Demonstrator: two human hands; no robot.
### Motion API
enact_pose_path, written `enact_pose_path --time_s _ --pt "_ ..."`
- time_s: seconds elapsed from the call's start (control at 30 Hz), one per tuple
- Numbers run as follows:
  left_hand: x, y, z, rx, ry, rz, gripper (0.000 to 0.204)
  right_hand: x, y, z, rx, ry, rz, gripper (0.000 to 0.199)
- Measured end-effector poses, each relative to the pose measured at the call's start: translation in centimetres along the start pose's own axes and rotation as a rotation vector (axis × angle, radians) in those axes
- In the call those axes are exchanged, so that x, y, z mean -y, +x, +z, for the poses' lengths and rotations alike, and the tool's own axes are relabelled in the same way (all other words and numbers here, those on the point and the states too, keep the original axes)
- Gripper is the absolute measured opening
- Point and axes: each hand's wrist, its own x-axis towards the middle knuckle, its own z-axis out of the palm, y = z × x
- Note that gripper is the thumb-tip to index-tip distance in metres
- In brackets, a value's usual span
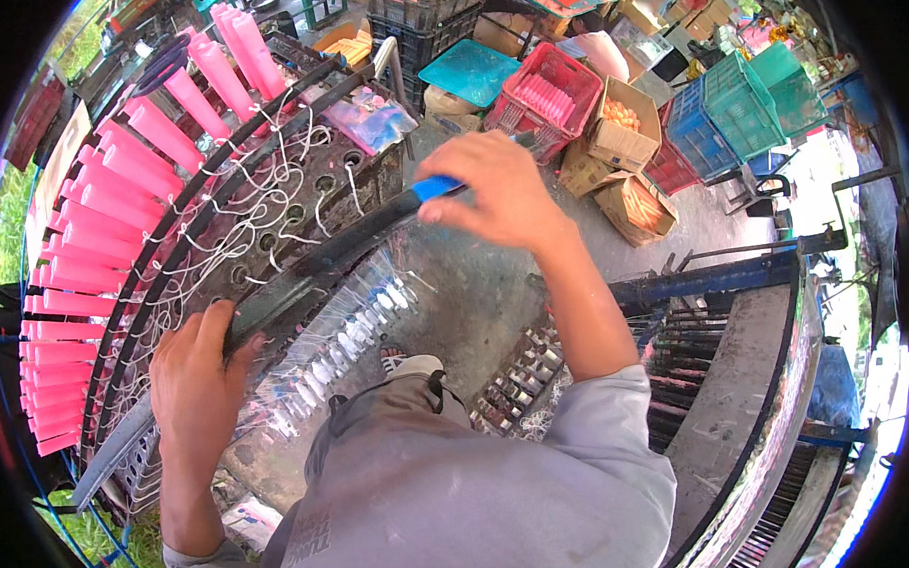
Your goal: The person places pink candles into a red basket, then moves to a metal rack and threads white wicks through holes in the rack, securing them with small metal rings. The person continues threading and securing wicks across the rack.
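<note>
My left hand is curled over a long dark bar that slants up and away across the near side of a candle mould. My right hand is closed around a tool with a blue handle at the bar's far end; a dark tip shows past my fingers. Whether this tool has a blade is hidden. Pink candles stick out in a curved row at the left. White wicks run from them to the round holes in the mould's top.
White spools stand below the bar, and more spools sit in a floor rack. Behind are a red crate of pink candles, cardboard boxes with orange candles, and green crates. A metal machine frame stands close on my right.
</note>
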Motion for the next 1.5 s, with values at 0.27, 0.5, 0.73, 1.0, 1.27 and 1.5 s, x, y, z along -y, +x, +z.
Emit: enact_pose_path --time_s 0.27,0.5,0.73,1.0,1.27,1.5 --pt "3.4 -1.8 -0.9 0.065 -0.054 -0.009 0.039 -3.3 -5.2 1.3 -0.137 -0.104 -0.094 0.033" --pt "5.4 -5.2 -2.6 0.136 -0.044 -0.159 0.044 -7.0 -7.4 2.4 -0.054 0.114 0.478 0.023" --pt "8.8 -9.7 -1.4 0.100 -0.173 -0.122 0.044 -6.8 -16.9 15.1 0.033 0.943 1.335 0.025" --pt "12.8 -14.4 -1.3 0.081 -0.182 -0.113 0.043 19.6 -9.4 24.7 0.614 0.559 0.474 0.053" --pt "15.4 -14.7 -1.9 -0.081 -0.147 -0.060 0.035 28.2 6.8 12.1 0.127 -0.095 -0.333 0.039" --pt "14.9 -8.7 -2.1 -0.087 -0.215 -0.145 0.039 20.4 11.9 15.1 0.210 -0.212 -0.406 0.039"
